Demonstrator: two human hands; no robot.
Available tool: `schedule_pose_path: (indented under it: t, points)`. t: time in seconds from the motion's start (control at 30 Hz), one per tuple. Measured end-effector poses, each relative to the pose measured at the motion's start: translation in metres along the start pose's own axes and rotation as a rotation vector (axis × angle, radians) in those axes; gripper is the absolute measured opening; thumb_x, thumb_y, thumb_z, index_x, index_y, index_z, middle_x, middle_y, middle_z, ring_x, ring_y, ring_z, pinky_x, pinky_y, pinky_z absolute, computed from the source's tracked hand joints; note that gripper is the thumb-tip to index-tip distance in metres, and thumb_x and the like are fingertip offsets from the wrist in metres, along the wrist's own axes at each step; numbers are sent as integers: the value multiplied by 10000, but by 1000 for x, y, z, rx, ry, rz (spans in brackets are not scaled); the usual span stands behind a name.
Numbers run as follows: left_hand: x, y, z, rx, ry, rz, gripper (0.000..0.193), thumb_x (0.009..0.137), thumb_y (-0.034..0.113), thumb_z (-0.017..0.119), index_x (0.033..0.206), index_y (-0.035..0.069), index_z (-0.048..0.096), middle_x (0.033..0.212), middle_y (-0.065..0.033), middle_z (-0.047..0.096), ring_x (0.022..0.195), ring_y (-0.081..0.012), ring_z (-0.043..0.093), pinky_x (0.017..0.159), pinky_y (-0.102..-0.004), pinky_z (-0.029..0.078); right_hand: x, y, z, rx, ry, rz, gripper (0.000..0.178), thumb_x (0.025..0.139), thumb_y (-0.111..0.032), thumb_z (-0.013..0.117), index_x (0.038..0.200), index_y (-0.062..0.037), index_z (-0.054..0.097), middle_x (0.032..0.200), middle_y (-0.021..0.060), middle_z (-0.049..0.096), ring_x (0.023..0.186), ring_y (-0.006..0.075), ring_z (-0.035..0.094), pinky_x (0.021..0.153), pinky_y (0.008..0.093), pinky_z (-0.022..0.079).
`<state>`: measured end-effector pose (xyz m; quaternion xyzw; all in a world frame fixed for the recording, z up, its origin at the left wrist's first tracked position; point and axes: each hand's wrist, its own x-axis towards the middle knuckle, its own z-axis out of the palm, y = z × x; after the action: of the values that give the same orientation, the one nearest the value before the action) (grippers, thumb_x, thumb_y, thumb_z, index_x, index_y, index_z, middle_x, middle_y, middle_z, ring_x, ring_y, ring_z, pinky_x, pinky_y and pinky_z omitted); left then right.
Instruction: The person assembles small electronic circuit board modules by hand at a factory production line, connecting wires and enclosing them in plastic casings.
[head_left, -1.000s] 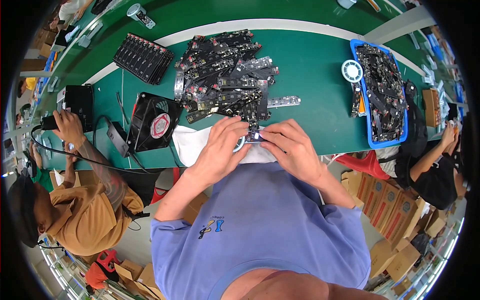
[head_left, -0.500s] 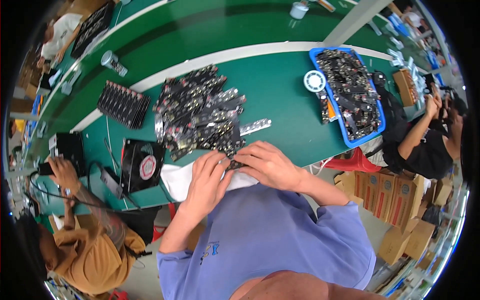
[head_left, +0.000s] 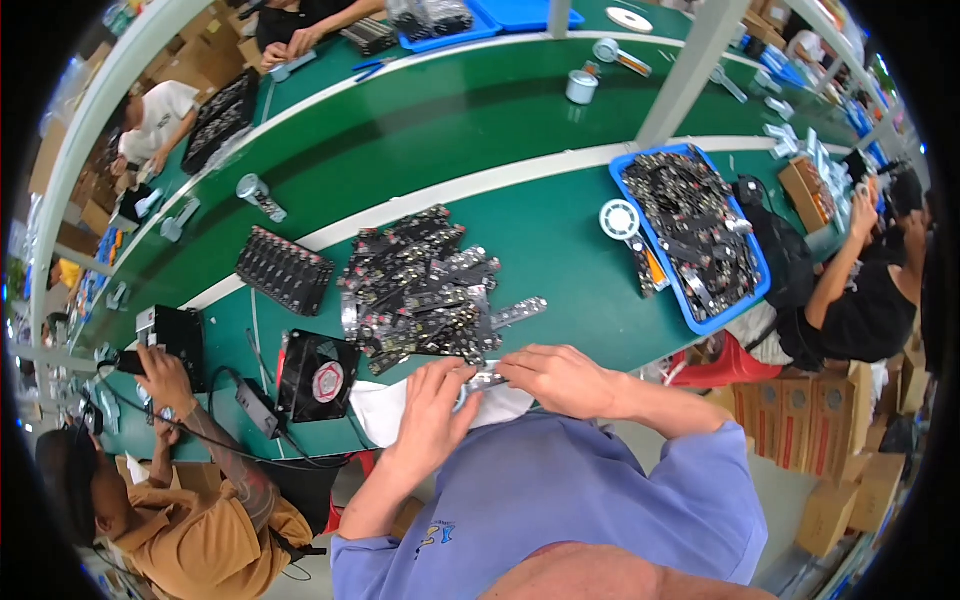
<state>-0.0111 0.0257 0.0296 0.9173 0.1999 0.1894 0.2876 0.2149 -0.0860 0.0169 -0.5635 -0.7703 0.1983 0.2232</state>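
Observation:
Between my two hands, at the front edge of the green bench, is a narrow circuit board strip (head_left: 487,378) with small shiny parts on it. My left hand (head_left: 428,412) is closed, thumb and fingers pinching its left end. My right hand (head_left: 560,382) is closed on the right end, covering part of it. A pale blue ring-like bit shows by my left thumb; I cannot make out what it is. Under both hands lies a white cloth (head_left: 380,410). Just beyond is a heap of similar black circuit boards (head_left: 415,285), with one strip (head_left: 522,311) sticking out to its right.
A blue tray (head_left: 702,328) full of boards stands at right, beside a white-headed handheld device (head_left: 620,220). Left are a black slotted rack (head_left: 283,272), a black fan (head_left: 318,375) and a power adapter (head_left: 258,408). A co-worker in brown (head_left: 200,520) sits close at left.
My view has tilted up, so the bench sits lower in the picture and more of the far side shows. My hands have drawn slightly apart, and more of the board between them is visible.

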Motion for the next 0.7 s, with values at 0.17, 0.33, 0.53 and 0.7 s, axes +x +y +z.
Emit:
schedule_pose_path:
  t: [0.17,0.33,0.53,0.7]
  points:
    - [-32,7,-2,119,299,267,388,818,-30,752,1198,33,710,1204,-106,643,1015,-287,616,915,-409,472,0,3,-58,-83,111,-41,371,856,-6,656,1222,58,678,1207,212,715,1060,366,712,887,439,601]
    - [-44,-9,34,-7,172,253,460,753,-106,710,1191,33,729,1247,-125,651,1007,-278,614,894,-376,505,47,41,-112,-177,392,110,252,895,-51,729,1129,43,720,1093,223,735,997,411,712,844,463,591]
    - [-55,-29,69,35,158,185,385,791,-119,677,1153,3,727,1281,-152,675,1045,-317,657,893,-390,570,141,153,-121,-203,367,375,191,878,-95,715,1010,41,734,887,282,711,855,475,697,788,537,564]
    - [-48,-28,73,43,215,193,361,779,-91,733,1126,7,730,1177,-125,719,1008,-308,687,884,-380,576,199,215,-120,-217,495,601,148,896,-118,713,959,15,730,933,276,722,875,465,713,813,542,582]
